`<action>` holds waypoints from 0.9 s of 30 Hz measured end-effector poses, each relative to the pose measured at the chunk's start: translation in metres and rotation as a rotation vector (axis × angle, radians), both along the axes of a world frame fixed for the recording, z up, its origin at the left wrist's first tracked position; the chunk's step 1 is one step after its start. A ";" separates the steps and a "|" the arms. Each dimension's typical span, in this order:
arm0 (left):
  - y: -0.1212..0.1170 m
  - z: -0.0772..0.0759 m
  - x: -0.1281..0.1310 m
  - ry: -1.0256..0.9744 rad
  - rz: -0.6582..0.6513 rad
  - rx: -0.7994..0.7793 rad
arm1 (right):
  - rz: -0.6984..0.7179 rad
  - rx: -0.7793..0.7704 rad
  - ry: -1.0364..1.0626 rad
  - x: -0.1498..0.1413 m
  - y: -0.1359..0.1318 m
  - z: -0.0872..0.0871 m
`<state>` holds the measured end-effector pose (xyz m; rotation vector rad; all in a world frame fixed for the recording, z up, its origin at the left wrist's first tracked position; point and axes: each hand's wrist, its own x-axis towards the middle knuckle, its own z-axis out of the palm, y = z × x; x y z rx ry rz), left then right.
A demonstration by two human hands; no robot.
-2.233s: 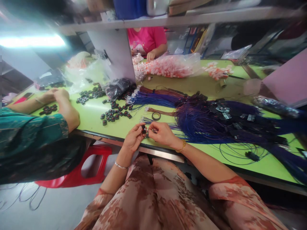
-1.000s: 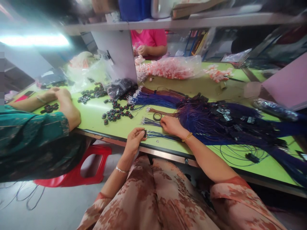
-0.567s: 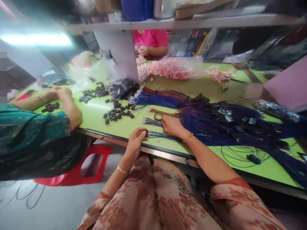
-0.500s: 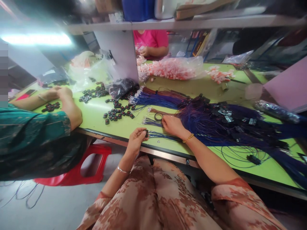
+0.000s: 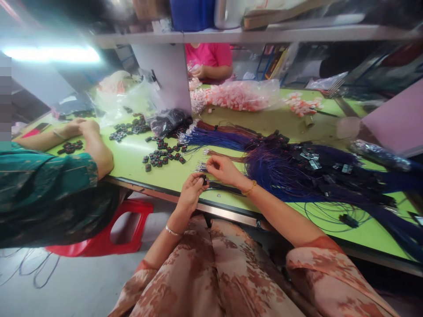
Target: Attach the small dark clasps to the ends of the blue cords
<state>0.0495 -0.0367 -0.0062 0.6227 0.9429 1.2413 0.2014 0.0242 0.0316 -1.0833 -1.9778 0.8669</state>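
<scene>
My left hand (image 5: 191, 191), at the table's front edge, pinches a small black plastic housing (image 5: 205, 179) between thumb and fingers. Just above and right of it is my right hand (image 5: 224, 169), fingers curled into a pinch. What these fingertips hold, if anything, is too small to make out. Beside them are silvery wire ends (image 5: 201, 167), partly covered by the hand. Dark wires (image 5: 228, 187) lie below my right hand, running right from the left hand. A brown wire bundle (image 5: 228, 156) lies just behind it.
Loose black housings (image 5: 161, 157) lie left of my hands. A large heap of blue wires (image 5: 274, 171) fills the right side. Behind is a bag of pink-white parts (image 5: 238, 94). A co-worker's arms (image 5: 99, 147) rest at left; another person in pink (image 5: 211, 59) sits opposite.
My right hand has moved left, close to the housing in my left hand. My left hand has risen slightly and turned the housing. The dark ring seen earlier near my right hand is no longer visible.
</scene>
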 end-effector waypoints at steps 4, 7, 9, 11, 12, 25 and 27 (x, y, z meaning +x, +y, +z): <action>0.004 -0.001 0.004 -0.054 -0.005 -0.015 | 0.004 -0.053 0.000 0.008 -0.012 -0.005; 0.005 -0.001 0.006 -0.082 -0.014 -0.029 | -0.007 -0.084 -0.011 0.014 -0.019 -0.010; 0.006 0.000 0.007 -0.095 -0.015 -0.034 | -0.019 -0.094 -0.031 0.017 -0.021 -0.012; 0.006 0.002 0.008 -0.100 -0.014 -0.034 | -0.025 -0.092 -0.056 0.018 -0.023 -0.013; 0.006 0.002 0.008 -0.100 -0.014 -0.033 | -0.024 -0.088 -0.068 0.018 -0.024 -0.014; 0.005 -0.001 0.008 -0.078 -0.032 0.006 | -0.053 -0.073 -0.182 0.016 -0.029 -0.012; 0.005 -0.001 0.009 -0.070 -0.029 0.025 | -0.056 -0.078 -0.180 0.016 -0.029 -0.012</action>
